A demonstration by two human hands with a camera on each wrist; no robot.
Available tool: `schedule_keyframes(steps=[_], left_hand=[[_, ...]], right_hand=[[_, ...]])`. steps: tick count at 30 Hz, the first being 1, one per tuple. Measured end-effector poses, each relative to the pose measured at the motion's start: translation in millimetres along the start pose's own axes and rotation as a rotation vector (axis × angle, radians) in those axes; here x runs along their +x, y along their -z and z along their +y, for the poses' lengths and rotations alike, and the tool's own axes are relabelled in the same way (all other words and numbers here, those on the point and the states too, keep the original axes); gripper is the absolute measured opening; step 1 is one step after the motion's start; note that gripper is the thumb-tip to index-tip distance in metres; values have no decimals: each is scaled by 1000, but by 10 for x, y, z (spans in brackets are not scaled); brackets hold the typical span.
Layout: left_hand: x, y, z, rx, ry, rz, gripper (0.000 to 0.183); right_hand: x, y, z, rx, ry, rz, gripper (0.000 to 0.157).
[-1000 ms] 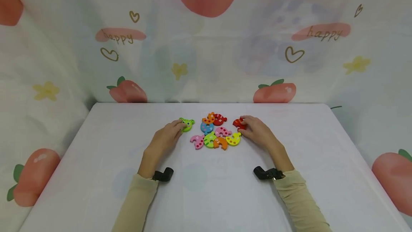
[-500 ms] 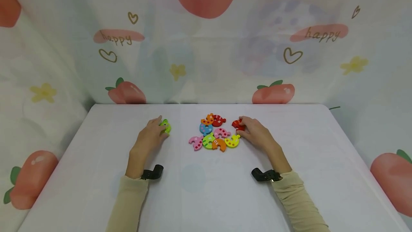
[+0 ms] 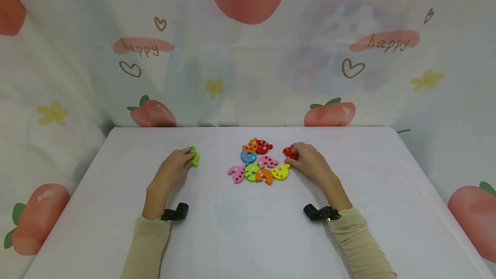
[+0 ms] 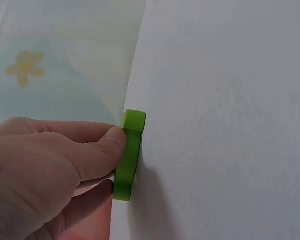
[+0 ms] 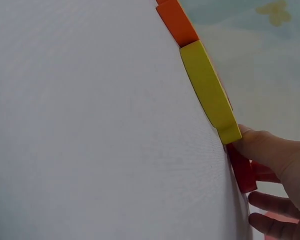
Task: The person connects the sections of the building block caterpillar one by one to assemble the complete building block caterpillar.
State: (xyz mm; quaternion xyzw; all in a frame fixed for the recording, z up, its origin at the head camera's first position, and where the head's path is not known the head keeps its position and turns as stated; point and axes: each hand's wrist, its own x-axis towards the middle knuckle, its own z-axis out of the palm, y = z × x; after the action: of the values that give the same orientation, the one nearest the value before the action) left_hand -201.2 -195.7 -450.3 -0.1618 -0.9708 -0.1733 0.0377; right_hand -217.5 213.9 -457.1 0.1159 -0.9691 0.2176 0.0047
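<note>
My left hand pinches a bright green animal-head puzzle piece between thumb and fingers, left of the other pieces. Seen edge-on in the left wrist view, the green piece stands upright on its rim, close over the white surface. My right hand grips a red puzzle piece at the right of the group, thumb on the near side and fingers beyond it. The right wrist view shows the red piece partly hidden behind the yellow piece and the thumb.
Between the hands lies a cluster of curved, numbered pieces: blue, orange, pink, light green, another red and more. Under them is a white table, with a printed cloth hanging behind.
My left hand has carried the green piece leftward, away from the cluster, and turned it edge-on. My right hand has shifted slightly right with the red piece. The cluster stays put.
</note>
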Motion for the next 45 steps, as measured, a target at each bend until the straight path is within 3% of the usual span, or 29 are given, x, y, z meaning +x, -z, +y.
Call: schedule_keyframes(steps=[5, 14, 21, 25, 31, 38, 45], left_hand=[[-10, -37, -18, 2, -28, 27, 35], [-1, -80, -48, -12, 3, 11, 36], [-12, -65, -65, -30, 15, 8, 36], [-21, -39, -70, -27, -13, 39, 34], [-22, -25, -104, -65, -15, 41, 33], [-2, -73, -159, -150, -25, 54, 32], [20, -117, -174, -211, -40, 62, 31]], right_hand=[[13, -13, 1, 31, 23, -1, 28], [53, -20, 21, 69, 55, -24, 28], [70, -11, 60, 100, 54, -88, 45], [72, -8, -1, 105, 56, -57, 54], [79, 51, -194, 130, 122, 54, 53], [2, 37, -537, 156, 212, 38, 52], [42, -173, -1070, 200, 348, 45, 51]])
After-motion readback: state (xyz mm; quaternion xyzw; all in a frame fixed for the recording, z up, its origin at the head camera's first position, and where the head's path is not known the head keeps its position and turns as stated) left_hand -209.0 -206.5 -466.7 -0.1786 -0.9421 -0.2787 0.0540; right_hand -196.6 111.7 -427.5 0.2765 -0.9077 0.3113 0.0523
